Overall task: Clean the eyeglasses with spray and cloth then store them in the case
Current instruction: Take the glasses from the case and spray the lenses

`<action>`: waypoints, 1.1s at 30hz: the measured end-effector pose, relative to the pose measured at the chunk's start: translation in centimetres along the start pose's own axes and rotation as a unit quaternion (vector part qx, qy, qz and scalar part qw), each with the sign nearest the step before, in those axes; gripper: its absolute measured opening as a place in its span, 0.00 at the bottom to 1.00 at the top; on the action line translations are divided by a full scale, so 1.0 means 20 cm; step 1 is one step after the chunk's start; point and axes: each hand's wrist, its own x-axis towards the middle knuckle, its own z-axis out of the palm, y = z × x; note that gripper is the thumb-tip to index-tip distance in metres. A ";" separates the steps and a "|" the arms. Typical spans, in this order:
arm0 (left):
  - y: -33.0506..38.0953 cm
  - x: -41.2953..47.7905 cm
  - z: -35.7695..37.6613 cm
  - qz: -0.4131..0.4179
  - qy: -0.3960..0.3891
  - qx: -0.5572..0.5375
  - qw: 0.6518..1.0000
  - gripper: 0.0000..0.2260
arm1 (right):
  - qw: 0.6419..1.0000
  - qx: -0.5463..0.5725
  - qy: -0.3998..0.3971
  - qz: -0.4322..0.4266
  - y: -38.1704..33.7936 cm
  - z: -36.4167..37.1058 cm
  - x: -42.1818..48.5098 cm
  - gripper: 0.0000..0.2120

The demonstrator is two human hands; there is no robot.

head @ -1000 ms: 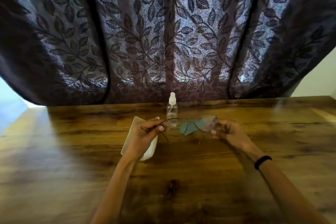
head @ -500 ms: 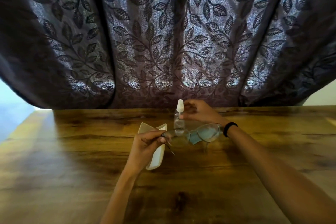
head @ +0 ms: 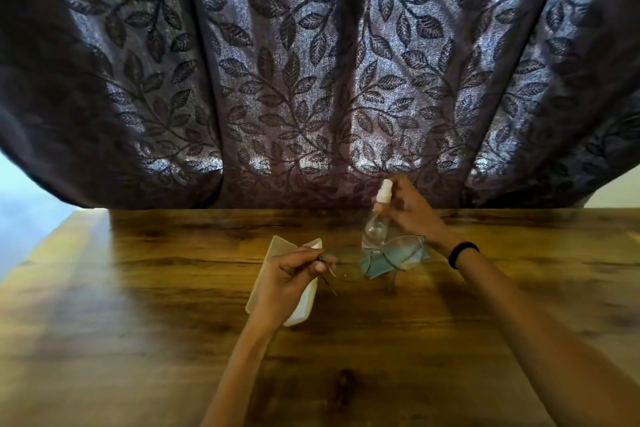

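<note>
My left hand (head: 289, 282) pinches the left end of the thin-framed eyeglasses (head: 349, 269) and holds them just above the wooden table (head: 381, 357). My right hand (head: 410, 210) grips a small clear spray bottle (head: 375, 225) with a white cap, tilted and held behind the glasses. A folded blue cloth (head: 391, 260) lies on the table and shows through the right lens. The open pale case (head: 277, 250) lies under my left hand, partly hidden by it.
A dark curtain with a leaf pattern (head: 311, 80) hangs along the far edge of the table. The table's left edge (head: 52, 246) runs diagonally at the left. A black band (head: 462, 253) sits on my right wrist.
My right hand let go of the glasses, reached back to the spray bottle, closed on it and tilted it up. My left hand kept hold of the glasses.
</note>
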 end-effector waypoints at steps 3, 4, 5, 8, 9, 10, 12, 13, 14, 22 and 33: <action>0.01 0.01 0.03 0.009 0.006 -0.005 1.000 0.11 | 0.992 0.073 0.097 -0.023 0.00 -0.08 -0.09 0.18; 0.01 0.01 0.03 0.005 0.007 -0.002 1.000 0.13 | 0.986 0.090 0.134 -0.037 -0.01 -0.12 -0.13 0.19; 0.01 0.01 0.03 0.005 0.010 0.001 1.000 0.13 | 0.979 0.091 0.174 -0.049 -0.03 -0.15 -0.17 0.21; -0.01 0.01 0.04 0.009 0.013 0.005 1.000 0.06 | 0.955 0.055 0.274 -0.101 -0.08 -0.22 -0.27 0.21; -0.02 0.02 0.05 0.010 0.019 0.009 1.000 0.10 | 0.947 0.047 0.294 -0.120 -0.11 -0.24 -0.31 0.21; -0.03 0.02 0.06 0.009 0.025 0.012 1.000 0.12 | 0.940 0.037 0.310 -0.136 -0.13 -0.24 -0.35 0.20; -0.04 0.03 0.07 0.008 0.036 0.016 0.999 0.13 | 0.928 0.010 0.337 -0.158 -0.18 -0.22 -0.44 0.18; -0.05 0.03 0.09 0.010 0.039 0.023 0.999 0.13 | 0.923 -0.003 0.347 -0.164 -0.20 -0.20 -0.48 0.18; -0.05 0.03 0.10 0.013 0.041 0.028 0.999 0.13 | 0.922 -0.012 0.349 -0.167 -0.23 -0.16 -0.53 0.17; -0.10 0.04 0.15 0.002 0.038 0.043 0.998 0.10 | 0.965 -0.137 0.161 -0.155 -0.30 0.13 -0.72 0.30; -0.08 0.06 0.15 0.026 0.037 0.076 0.996 0.10 | 0.970 -0.195 0.085 -0.121 -0.27 0.21 -0.71 0.33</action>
